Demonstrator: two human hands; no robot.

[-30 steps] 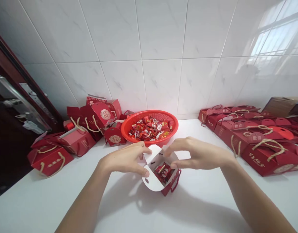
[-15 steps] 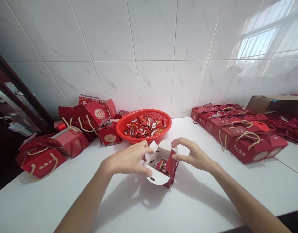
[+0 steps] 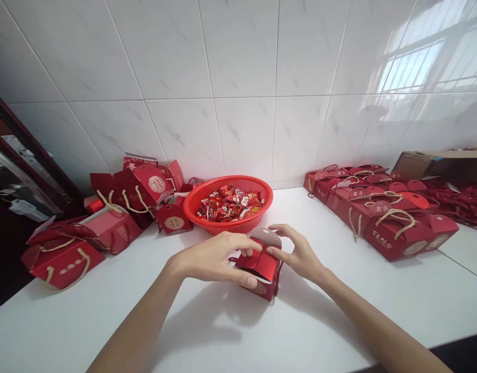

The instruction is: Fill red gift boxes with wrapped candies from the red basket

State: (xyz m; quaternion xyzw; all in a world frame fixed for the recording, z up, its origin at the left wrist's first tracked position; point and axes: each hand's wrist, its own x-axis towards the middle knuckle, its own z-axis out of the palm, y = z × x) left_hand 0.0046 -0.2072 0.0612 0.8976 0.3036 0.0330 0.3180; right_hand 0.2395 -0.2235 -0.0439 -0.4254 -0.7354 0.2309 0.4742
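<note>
A small red paper candy box [image 3: 263,265] stands on the white table in front of me, its two top panels folded inward over the opening. My left hand [image 3: 222,259] grips it from the left, fingers on a top panel and thumb at the near flap. On the right, my right hand [image 3: 296,254] holds the box's far rounded flap and right panel between thumb and fingers. Dark red cord hangs at the box's side. The box's contents are covered now. Just behind it sits a red plastic basket [image 3: 266,207] of wrapped candies [image 3: 232,203].
Red gift boxes with rope handles [image 3: 67,264] are piled at the left. Rows of closed red boxes [image 3: 393,235] stand at the right, with a cardboard box [image 3: 413,166] and dark red cords [image 3: 456,199] beyond. A tiled wall [image 3: 246,134] closes off the back.
Both side panels of the candy box have folded inward, hiding the candies inside. My hands stay on it, the left fingers now over the top. The view has shifted slightly.
</note>
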